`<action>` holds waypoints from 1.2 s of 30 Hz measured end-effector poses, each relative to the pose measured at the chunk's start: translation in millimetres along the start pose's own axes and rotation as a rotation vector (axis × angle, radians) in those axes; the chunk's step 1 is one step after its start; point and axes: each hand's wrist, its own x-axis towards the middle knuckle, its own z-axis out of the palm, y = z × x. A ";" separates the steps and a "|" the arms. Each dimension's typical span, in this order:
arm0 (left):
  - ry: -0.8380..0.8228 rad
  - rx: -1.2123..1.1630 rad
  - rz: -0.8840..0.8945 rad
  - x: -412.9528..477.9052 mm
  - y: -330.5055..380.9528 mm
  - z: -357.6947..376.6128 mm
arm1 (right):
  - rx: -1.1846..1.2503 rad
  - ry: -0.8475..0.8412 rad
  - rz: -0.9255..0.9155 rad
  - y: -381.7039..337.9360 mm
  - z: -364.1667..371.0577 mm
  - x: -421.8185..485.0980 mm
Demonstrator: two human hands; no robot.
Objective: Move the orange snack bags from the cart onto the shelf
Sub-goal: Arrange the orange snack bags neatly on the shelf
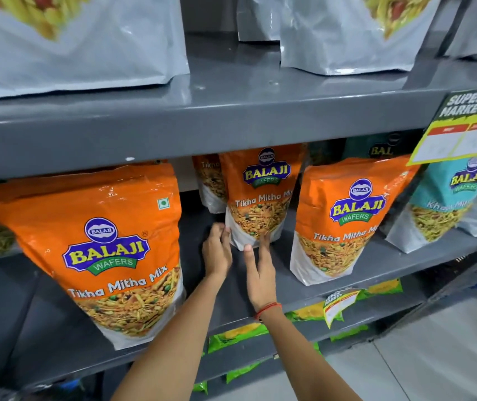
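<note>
Several orange snack bags stand upright on the grey middle shelf (376,264). A large one (107,241) is at the front left, and another (344,215) stands at the right. Between them, set further back, is the middle orange bag (260,195), with a further orange bag (209,180) partly hidden behind it. My left hand (217,250) curls around the middle bag's lower left corner. My right hand (260,273) holds its bottom edge, fingers on the front and thumb below. The cart is out of view.
Teal snack bags (445,204) stand to the right on the same shelf. White bags (344,33) sit on the shelf above. A yellow price tag (460,134) hangs from the upper shelf edge. Green packets (237,337) fill the lower shelves.
</note>
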 end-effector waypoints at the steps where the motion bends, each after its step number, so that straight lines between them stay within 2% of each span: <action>1: 0.021 0.009 0.007 -1.6 -2.1 -4.5 | 0.001 -0.026 0.000 -0.1 0.6 -3.5; 4: 0.051 0.024 -0.005 -0.9 -6.0 -14.9 | -0.012 -0.081 0.008 0.0 1.4 -8.4; 9: -0.026 -0.005 -0.048 -4.0 -2.3 -21.8 | 0.007 -0.106 0.015 -6.8 -5.3 -13.6; 12: 0.042 -0.096 -0.053 -28.0 -0.2 -23.3 | -0.021 -0.081 -0.052 -4.6 -21.4 -35.1; 15: 0.063 -0.228 -0.017 -64.9 4.1 -17.6 | -0.050 0.057 -0.195 -1.1 -56.9 -57.6; 18: -0.085 -0.336 -0.019 -88.9 22.4 -1.8 | -0.056 0.313 -0.306 -3.9 -104.0 -57.6; 20: -0.235 -0.363 -0.025 -93.2 37.2 13.6 | -0.042 0.473 -0.279 -2.9 -135.1 -43.4; 22: -0.403 -0.356 -0.033 -93.2 51.3 32.6 | -0.018 0.520 -0.156 -1.4 -163.1 -22.4; 25: -0.558 -0.344 -0.084 -92.9 67.2 54.6 | 0.073 0.313 0.007 -2.2 -188.4 3.6; 28: -0.511 -0.331 -0.067 -92.5 66.4 61.9 | 0.112 0.079 -0.008 -2.5 -188.0 11.6; 36: -0.379 -0.329 -0.062 -103.1 37.1 16.5 | 0.168 -0.008 -0.041 -2.8 -147.2 -5.1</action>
